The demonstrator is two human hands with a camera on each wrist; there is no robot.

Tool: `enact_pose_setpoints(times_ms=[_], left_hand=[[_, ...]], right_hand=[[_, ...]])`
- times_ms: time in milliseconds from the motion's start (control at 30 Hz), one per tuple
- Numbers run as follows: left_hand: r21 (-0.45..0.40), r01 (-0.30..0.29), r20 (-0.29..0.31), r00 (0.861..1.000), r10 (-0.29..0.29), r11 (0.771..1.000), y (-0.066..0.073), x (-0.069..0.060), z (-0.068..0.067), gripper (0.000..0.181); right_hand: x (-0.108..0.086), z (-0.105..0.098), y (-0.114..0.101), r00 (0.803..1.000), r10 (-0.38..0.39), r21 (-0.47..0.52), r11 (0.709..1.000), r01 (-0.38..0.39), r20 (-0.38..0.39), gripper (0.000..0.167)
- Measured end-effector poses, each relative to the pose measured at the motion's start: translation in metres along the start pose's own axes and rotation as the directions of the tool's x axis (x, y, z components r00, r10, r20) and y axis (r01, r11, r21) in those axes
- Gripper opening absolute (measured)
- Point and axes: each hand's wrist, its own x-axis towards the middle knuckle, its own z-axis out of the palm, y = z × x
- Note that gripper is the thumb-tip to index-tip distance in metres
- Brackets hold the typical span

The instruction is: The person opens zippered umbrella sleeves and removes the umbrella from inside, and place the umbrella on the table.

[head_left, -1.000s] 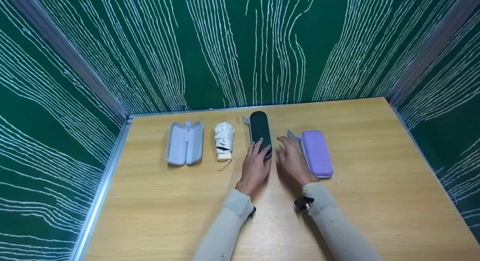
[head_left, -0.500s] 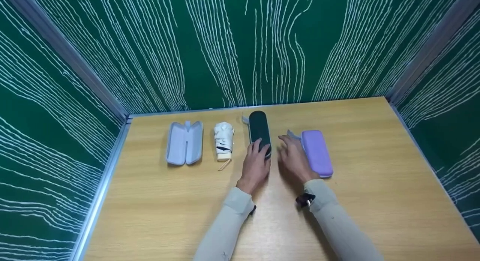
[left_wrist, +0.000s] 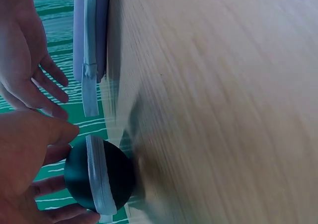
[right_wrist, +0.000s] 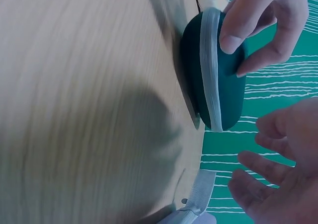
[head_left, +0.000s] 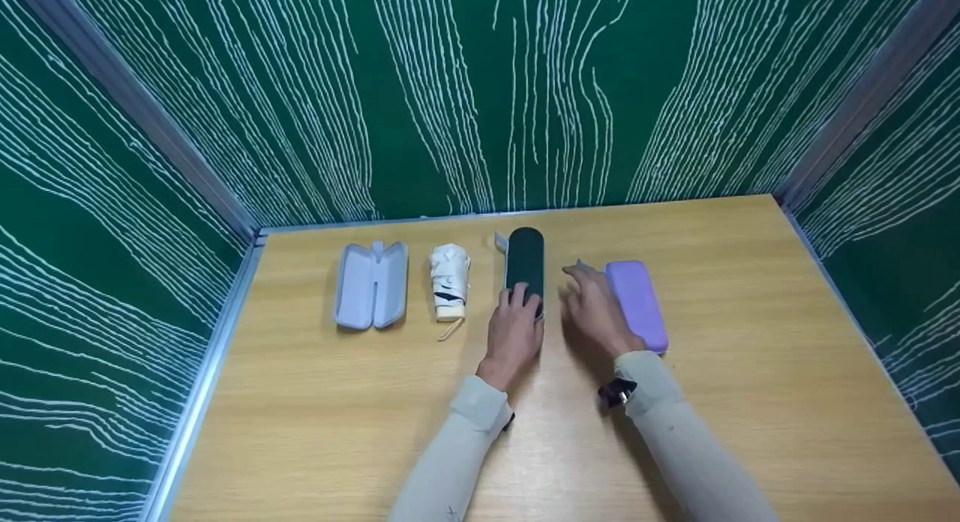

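Observation:
My left hand (head_left: 513, 333) grips the near end of a long dark green zip case (head_left: 526, 256) lying on the table. In the right wrist view, the thumb of that hand presses the side of the green case (right_wrist: 231, 87), with its fingers over the top. A pale zipper band circles the case's end in the left wrist view. My right hand (head_left: 597, 312) hovers with loosely bent fingers just left of a closed purple zip case (head_left: 637, 304), partly covering it. Nothing is between its fingers. The purple case's grey tab (left_wrist: 90, 97) hangs near that hand in the left wrist view.
Left of the green case lies a folded white umbrella (head_left: 449, 278) with a wrist loop. Farther left, a light grey-blue case (head_left: 354, 289) lies spread open. Green walls (head_left: 420, 94) with white lines enclose the wooden table (head_left: 300, 417) at the back and sides.
The green case has turned slightly, its far end shifting right, with my left hand still on it. My right hand has drifted a little right, over the purple case's tab.

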Motion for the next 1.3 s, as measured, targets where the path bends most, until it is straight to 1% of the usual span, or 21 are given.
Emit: enact_pose_setpoints(times_ms=[133,300,433,567,667,767,867,900,967,1033,1167,1233,1300], left_hand=[[0.031,0.001,-0.016,1.000,0.000,1.000,0.001,0.000,0.001,0.031],[0.061,0.013,-0.015,1.000,-0.012,0.998,0.000,0.000,0.000,0.039],[0.063,0.017,-0.019,1.000,-0.015,0.998,-0.001,0.000,0.000,0.037],[0.049,0.004,-0.075,0.997,0.000,0.999,0.000,-0.002,0.002,0.029],[0.045,0.011,-0.106,0.994,-0.006,0.999,0.001,-0.004,0.002,0.024],[0.028,0.041,-0.090,0.995,-0.039,0.999,0.003,-0.004,0.000,0.022],[0.010,0.071,-0.069,0.995,-0.070,0.997,0.004,-0.004,-0.002,0.020],[0.004,0.078,-0.064,0.995,-0.077,0.997,0.004,-0.004,-0.003,0.020],[0.011,0.080,-0.071,0.994,-0.079,0.997,0.005,-0.005,-0.003,0.020],[0.036,0.075,-0.087,0.994,-0.072,0.997,0.005,-0.006,-0.003,0.022],[0.113,0.074,-0.109,0.992,-0.062,0.991,0.005,-0.008,-0.002,0.038],[0.137,0.080,-0.101,0.993,-0.067,0.987,0.006,-0.009,-0.002,0.044],[0.133,0.090,-0.080,0.994,-0.080,0.987,0.006,-0.010,-0.002,0.045]], right_hand=[[0.001,-0.003,0.001,0.999,0.024,-0.006,1.000,-0.024,0.027,0.037],[0.003,-0.007,0.000,0.996,0.056,0.001,0.998,-0.056,0.068,0.039],[0.005,-0.009,0.001,0.994,0.072,0.006,0.997,-0.073,0.085,0.039],[0.007,-0.009,0.002,0.995,0.058,-0.021,0.998,-0.056,0.083,0.038],[0.010,-0.008,0.003,0.995,0.049,-0.040,0.998,-0.046,0.083,0.037],[0.012,-0.009,0.003,0.993,0.064,-0.037,0.998,-0.060,0.095,0.037],[0.014,-0.010,0.004,0.988,0.089,-0.037,0.996,-0.085,0.123,0.038],[0.014,-0.011,0.004,0.987,0.097,-0.037,0.995,-0.093,0.132,0.038],[0.015,-0.012,0.004,0.983,0.113,-0.040,0.993,-0.108,0.148,0.038],[0.016,-0.014,0.004,0.979,0.123,-0.039,0.992,-0.118,0.160,0.039],[0.020,-0.019,0.004,0.976,0.135,-0.036,0.991,-0.130,0.173,0.040],[0.022,-0.020,0.005,0.975,0.137,-0.039,0.990,-0.132,0.178,0.040],[0.025,-0.022,0.005,0.972,0.144,-0.046,0.989,-0.138,0.187,0.040]])
